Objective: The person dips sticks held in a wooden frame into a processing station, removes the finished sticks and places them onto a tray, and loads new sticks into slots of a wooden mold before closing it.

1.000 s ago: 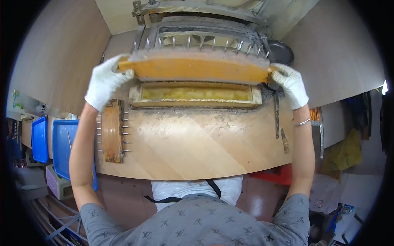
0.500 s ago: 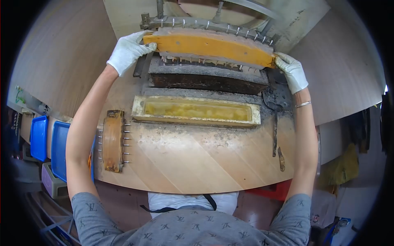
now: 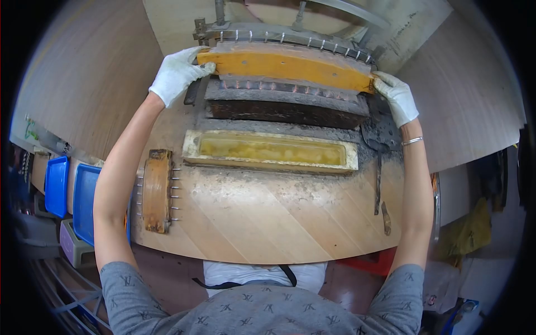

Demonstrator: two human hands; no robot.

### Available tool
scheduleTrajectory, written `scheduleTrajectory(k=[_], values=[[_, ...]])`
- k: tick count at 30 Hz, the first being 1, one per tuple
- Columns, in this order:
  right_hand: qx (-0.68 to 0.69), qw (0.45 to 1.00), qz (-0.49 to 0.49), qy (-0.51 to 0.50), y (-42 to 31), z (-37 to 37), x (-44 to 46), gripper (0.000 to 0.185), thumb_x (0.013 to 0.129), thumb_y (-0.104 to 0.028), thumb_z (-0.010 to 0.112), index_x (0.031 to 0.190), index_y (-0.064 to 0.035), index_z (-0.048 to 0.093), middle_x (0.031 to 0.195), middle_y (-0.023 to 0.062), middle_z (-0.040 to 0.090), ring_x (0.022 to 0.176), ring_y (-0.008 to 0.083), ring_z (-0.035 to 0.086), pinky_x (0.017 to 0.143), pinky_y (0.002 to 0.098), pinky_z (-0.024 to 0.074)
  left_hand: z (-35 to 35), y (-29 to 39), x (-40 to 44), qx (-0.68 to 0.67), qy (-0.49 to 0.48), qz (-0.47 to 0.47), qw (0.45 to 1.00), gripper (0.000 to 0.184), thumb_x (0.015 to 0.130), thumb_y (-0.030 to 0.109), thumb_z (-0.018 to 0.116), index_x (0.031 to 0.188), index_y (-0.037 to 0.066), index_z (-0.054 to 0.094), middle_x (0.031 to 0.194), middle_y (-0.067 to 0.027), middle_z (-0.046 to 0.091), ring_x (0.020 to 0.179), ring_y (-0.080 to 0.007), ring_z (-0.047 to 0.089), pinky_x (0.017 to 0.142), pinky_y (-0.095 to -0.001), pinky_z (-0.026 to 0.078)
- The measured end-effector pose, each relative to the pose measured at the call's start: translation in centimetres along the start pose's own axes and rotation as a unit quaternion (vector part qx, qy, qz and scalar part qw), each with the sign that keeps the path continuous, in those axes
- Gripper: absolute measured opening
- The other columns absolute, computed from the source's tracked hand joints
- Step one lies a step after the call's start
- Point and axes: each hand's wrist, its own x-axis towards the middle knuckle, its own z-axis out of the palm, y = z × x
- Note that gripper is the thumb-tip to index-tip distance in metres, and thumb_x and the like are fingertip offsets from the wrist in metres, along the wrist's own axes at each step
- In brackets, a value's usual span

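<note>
My white-gloved left hand [image 3: 177,75] pinches the left end of a long, orange-yellow wooden bar [image 3: 293,64], and my white-gloved right hand [image 3: 396,95] pinches its right end, so the bar spans the gap between my well-spread arms. A row of short metal pins [image 3: 282,37] stands along its far side. I have it toward the far edge of the pale wooden bench [image 3: 268,218], just over a long, dark, soot-covered box [image 3: 279,111] with reddish streaks along its slot; whether bar and box touch, I cannot tell. Nearer me, parallel to that box, lies a long, whitish rectangular trough [image 3: 268,162] with a yellowish filling. By the bench's left edge, toward the near left corner, is a shorter brown wooden block [image 3: 157,191] with metal pins sticking out of both long sides. Near the right edge lie a black, long-handled metal tool [image 3: 378,178] and, closer to the near right corner, a small, brownish, narrow tool [image 3: 386,219]. Beyond the left edge I see two blue plastic trays [image 3: 57,187].
</note>
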Motion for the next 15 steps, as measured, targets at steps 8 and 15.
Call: scheduleTrajectory(k=[8,15], values=[[0.021,1.0,0.006,-0.003,0.3,-0.3,0.0,0.035,0.079,-0.023,0.063,0.106,-0.0008,0.06,0.089,0.0014,0.061,0.07,0.007,0.048,0.061,0.0192,0.0397,0.6,-0.8,0.6,0.015,0.012,-0.007,1.0,0.048,0.075,0.024,0.068,0.113,-0.001,0.053,0.099,-0.0122,0.063,0.085,-0.0126,0.058,0.079,-0.0245,0.045],[0.014,1.0,0.004,-0.014,0.9,-0.4,0.2,0.035,0.08,-0.023,0.063,0.108,-0.0021,0.059,0.09,0.0017,0.062,0.072,0.0068,0.049,0.062,0.0197,0.0404,1.0,-0.8,0.4,-0.043,0.013,-0.029,0.999,0.045,0.074,0.018,0.069,0.113,-0.001,0.054,0.099,-0.0081,0.063,0.086,-0.008,0.055,0.078,-0.0222,0.044]])
